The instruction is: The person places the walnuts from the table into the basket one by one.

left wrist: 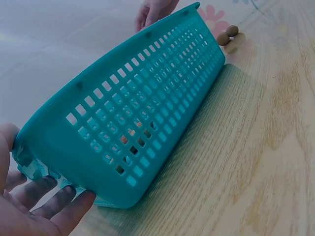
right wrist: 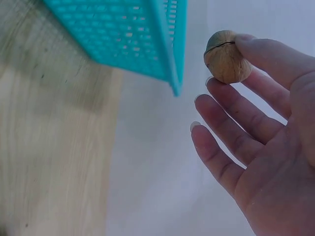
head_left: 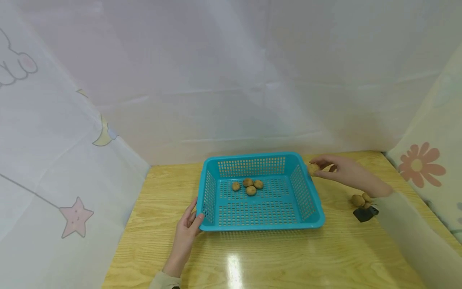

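A turquoise plastic basket (head_left: 258,228) with slotted walls stands on the wooden table. Several walnuts (head_left: 251,190) lie together on its floor, left of the middle. My left hand (head_left: 188,224) grips the basket's left front corner, thumb over the rim and fingers against the outer wall (left wrist: 123,93). Beyond the right rim, my right hand (head_left: 333,170) pinches a single walnut (right wrist: 227,56) between thumb and index finger. In the right wrist view its other fingers are spread and touch nothing. The pinched walnut is close to the rim, outside the basket.
More walnuts (head_left: 358,200) lie on the table (head_left: 346,245) at the right, partly hidden by the right forearm. A small black object (head_left: 365,213) shows by that wrist. Pale printed cloth (head_left: 231,100) rises behind the table and at both sides.
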Motion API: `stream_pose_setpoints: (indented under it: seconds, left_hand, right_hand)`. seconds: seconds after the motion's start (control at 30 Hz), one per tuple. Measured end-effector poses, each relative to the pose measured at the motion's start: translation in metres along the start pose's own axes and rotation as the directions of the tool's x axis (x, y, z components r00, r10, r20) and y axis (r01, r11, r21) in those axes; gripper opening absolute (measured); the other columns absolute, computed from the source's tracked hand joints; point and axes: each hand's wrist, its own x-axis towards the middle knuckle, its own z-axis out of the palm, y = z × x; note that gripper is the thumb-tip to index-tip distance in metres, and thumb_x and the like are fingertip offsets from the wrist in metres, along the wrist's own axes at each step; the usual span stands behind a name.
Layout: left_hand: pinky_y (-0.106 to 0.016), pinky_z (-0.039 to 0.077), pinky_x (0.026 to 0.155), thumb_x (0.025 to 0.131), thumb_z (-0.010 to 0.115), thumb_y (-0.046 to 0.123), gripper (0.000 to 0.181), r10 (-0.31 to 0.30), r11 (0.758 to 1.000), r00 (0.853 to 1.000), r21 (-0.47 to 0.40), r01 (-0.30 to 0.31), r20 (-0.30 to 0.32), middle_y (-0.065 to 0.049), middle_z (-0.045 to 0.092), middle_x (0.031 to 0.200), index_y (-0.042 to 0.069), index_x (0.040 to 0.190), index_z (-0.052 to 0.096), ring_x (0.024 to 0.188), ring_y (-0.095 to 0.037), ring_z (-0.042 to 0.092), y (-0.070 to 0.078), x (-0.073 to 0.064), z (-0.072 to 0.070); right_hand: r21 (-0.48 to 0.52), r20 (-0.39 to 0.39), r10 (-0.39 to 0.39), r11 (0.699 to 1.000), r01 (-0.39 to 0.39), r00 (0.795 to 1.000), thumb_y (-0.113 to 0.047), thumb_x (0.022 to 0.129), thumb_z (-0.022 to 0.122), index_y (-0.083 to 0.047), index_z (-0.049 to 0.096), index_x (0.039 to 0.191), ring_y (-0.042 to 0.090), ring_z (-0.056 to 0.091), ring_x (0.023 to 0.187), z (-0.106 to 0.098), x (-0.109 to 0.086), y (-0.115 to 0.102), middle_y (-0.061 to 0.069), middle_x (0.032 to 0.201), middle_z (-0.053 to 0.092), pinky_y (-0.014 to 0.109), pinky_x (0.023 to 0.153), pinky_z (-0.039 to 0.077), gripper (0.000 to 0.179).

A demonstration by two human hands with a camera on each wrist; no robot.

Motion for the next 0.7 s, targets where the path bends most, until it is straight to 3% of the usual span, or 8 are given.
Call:
stream_pose_setpoints:
  seconds: [0.23, 0.37, 0.7]
  left_hand:
    - [-0.035, 0.061, 0.092, 0.108, 0.06, 0.021, 0.066, -0.003, 1.0, 1.0, -0.017, 0.003, 0.0, -0.028, 0.05, 0.153, 0.011, 0.165, 0.028, 0.129, -0.041, 0.061, -0.001, 0.0, 0.0]
    - [-0.034, 0.061, 0.092, 0.108, 0.059, 0.021, 0.066, 0.004, 1.0, 1.0, -0.023, -0.004, 0.006, -0.027, 0.049, 0.153, 0.011, 0.165, 0.028, 0.128, -0.04, 0.061, 0.0, 0.001, 0.0]
    - [-0.035, 0.061, 0.092, 0.108, 0.06, 0.021, 0.066, -0.007, 1.0, 1.0, -0.029, 0.007, 0.005, -0.026, 0.05, 0.153, 0.012, 0.165, 0.029, 0.129, -0.041, 0.06, -0.002, 0.001, -0.001]
  right_hand:
    - [0.022, 0.045, -0.001, 1.0, 0.0, 0.999, -0.032, 0.102, 0.069, -0.013, 0.066, 0.137, 0.02, 0.063, 0.109, 0.006, 0.022, -0.017, -0.001, 0.12, 0.069, 0.038, 0.089, 0.054, 0.04]
    - [0.047, 0.058, -0.048, 0.998, 0.045, 0.997, -0.031, 0.102, 0.07, -0.014, 0.067, 0.135, 0.02, 0.063, 0.109, 0.013, 0.037, -0.026, -0.001, 0.12, 0.07, 0.042, 0.089, 0.054, 0.037]
    - [0.079, 0.103, -0.074, 0.995, 0.066, 0.992, -0.029, 0.101, 0.072, -0.008, 0.065, 0.138, 0.022, 0.066, 0.109, 0.032, 0.07, -0.047, 0.003, 0.12, 0.071, 0.044, 0.088, 0.056, 0.044]
